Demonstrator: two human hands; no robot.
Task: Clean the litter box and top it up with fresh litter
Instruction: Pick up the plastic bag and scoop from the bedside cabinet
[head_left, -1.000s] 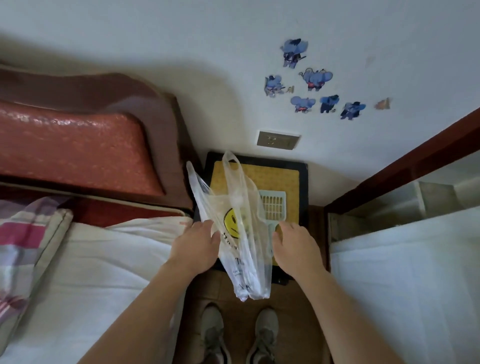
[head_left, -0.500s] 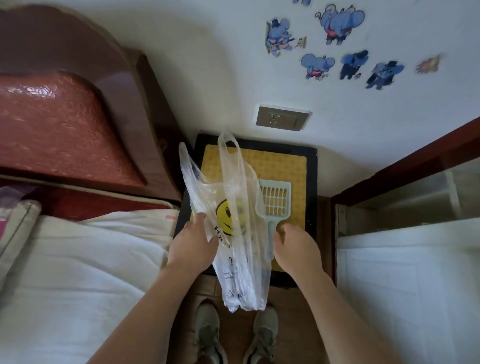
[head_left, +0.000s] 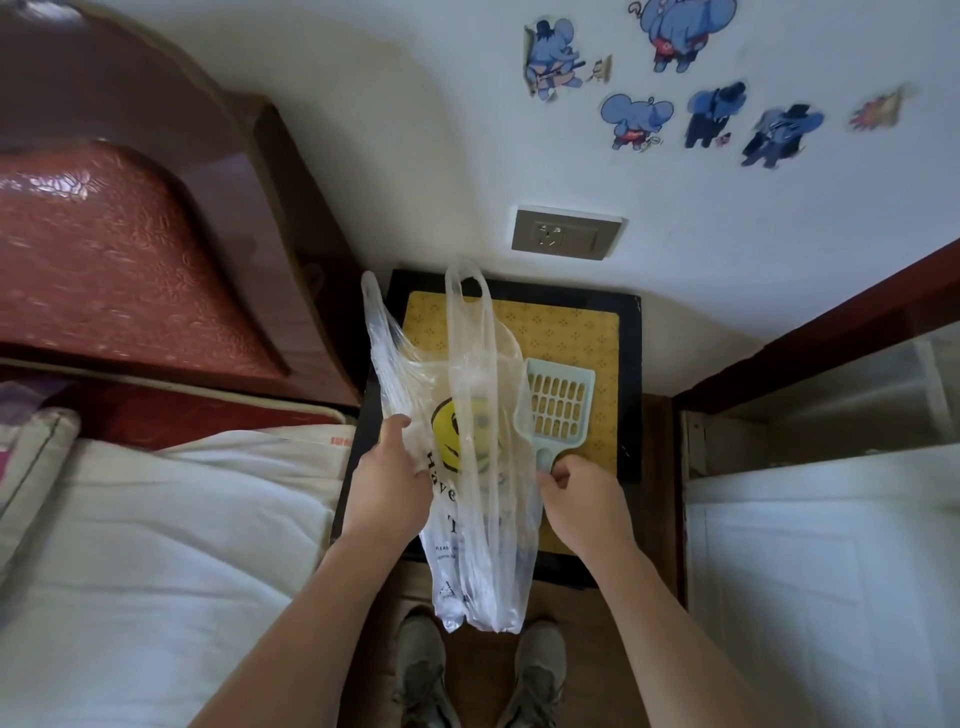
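Observation:
A clear plastic bag (head_left: 475, 519) with a yellow smiley face hangs between my hands over the floor. My left hand (head_left: 389, 483) grips the bag's left side. My right hand (head_left: 576, 499) pinches the bag's right side together with the handle of a pale blue slotted litter scoop (head_left: 558, 410). Behind the bag, against the wall, sits a black-rimmed box (head_left: 631, 384) with a yellow patterned surface inside. The bag's two loop handles stand up loose above it.
A bed with white bedding (head_left: 171, 545) and a red-brown headboard (head_left: 135, 249) fills the left. A white cabinet (head_left: 821, 571) with a dark wooden frame stands on the right. A wall socket (head_left: 566, 233) is above the box. My two shoes (head_left: 478, 670) stand on the brown floor.
The view has tilted down and closer to the box. Both hands still hold the bag and have pulled slightly apart, spreading its top; the scoop stays at the right hand.

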